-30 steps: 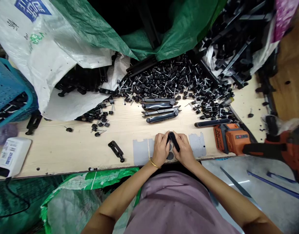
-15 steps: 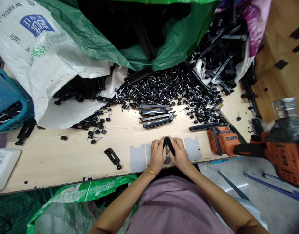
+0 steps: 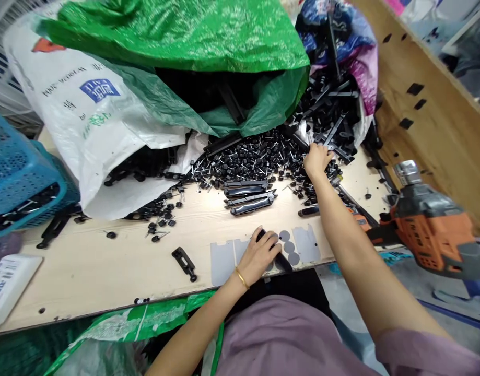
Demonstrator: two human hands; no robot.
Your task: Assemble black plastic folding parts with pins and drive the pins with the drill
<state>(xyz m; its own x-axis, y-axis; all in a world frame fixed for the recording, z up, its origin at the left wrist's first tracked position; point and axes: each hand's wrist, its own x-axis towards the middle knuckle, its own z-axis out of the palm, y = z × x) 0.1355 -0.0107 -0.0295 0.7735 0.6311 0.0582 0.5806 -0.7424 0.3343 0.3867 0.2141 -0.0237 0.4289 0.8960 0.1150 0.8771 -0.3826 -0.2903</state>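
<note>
My left hand [image 3: 261,251] rests near the table's front edge, fingers curled over a long black plastic part [image 3: 279,257] that lies on grey tape patches [image 3: 302,243]. My right hand [image 3: 317,158] is stretched far out to the pile of black-headed screws [image 3: 259,156], fingers bent down among them; what it grips is hidden. Several finished black handle parts [image 3: 249,196] lie side by side between the two hands.
A green sack [image 3: 208,47] and a white sack [image 3: 86,120] spill black parts at the back. A blue basket [image 3: 16,177] stands left, an orange power drill [image 3: 428,230] right. A small black bracket [image 3: 185,262] lies on the wooden table [image 3: 98,261].
My right hand has let go of the black part and reached forward to the screw pile. My left hand stays on the part. The view has tilted upward.
</note>
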